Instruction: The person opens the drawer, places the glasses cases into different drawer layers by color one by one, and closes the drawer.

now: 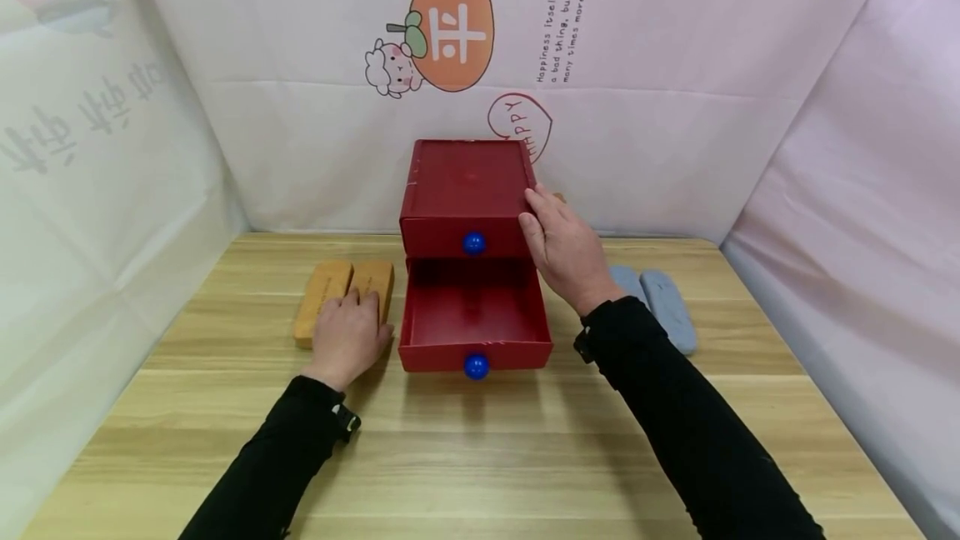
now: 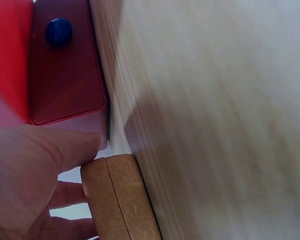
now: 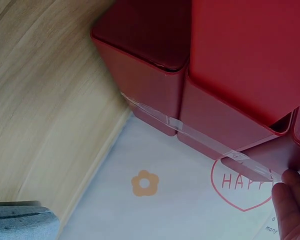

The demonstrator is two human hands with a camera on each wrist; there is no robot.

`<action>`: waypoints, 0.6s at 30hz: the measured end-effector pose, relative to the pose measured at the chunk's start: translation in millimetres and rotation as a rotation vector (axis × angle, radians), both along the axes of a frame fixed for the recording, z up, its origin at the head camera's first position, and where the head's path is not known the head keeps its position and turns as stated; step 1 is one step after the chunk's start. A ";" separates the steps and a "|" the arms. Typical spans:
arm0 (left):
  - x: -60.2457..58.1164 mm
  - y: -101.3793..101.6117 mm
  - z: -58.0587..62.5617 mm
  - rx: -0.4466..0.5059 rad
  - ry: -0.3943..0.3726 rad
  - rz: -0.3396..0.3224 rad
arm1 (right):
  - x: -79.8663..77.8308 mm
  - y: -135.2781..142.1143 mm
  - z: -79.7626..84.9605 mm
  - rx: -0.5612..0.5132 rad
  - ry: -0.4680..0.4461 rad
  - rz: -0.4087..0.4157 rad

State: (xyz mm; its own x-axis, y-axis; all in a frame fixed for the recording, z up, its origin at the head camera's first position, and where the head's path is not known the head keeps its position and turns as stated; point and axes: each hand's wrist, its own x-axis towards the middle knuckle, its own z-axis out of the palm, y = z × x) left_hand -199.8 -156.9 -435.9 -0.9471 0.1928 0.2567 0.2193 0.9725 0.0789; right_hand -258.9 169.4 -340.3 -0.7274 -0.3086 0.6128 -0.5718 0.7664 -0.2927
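1. Head view: a red drawer unit point(image 1: 468, 177) stands at the back of the wooden table point(image 1: 465, 473), its middle drawer point(image 1: 435, 357) pulled out toward the person. The upper drawer point(image 1: 431, 237) is closed.
2. Left hand point(image 1: 348, 338): it lies over two tan blocks point(image 1: 322, 298) resting side by side on the table, left of the unit. The fingers are extended and slightly spread on top; the thumb is at the right block's side, toward the unit. Nothing is lifted. Whether thumb and fingers press on the block cannot be told.
3. Right hand point(image 1: 564, 252): fingers nearly straight, laid along the unit's upper right side and edge, enclosing nothing. Placement is consistent with steadying the unit, in my judgement.
4. Left wrist view: the lowest drawer point(image 2: 67, 80), with its blue knob point(image 2: 58, 32), is closed. The thumb's place in the gap between block and unit appears to suit a hold across the block.
5. Right wrist view: clear tape point(image 3: 175, 123) runs across the stacked sections, presumably to bind them.
6. Surroundings: two grey-blue blocks point(image 1: 670, 311) lie to the right, partly covered by the right sleeve point(image 1: 667, 407). Printed cloth point(image 1: 675, 23) hangs behind.
7. Obstructions: the left hand hides the blocks' near ends; the drawer projects just beside it.
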 end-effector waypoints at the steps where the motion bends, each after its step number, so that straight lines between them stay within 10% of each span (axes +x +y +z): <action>1: -0.9 0.2 -0.2 -0.005 0.006 -0.003 | -0.3 0.0 0.0 0.000 -0.001 -0.001; 18: -7.5 1.8 -1.3 -0.023 0.047 -0.017 | 0.3 -0.7 -0.3 -0.021 -0.003 0.001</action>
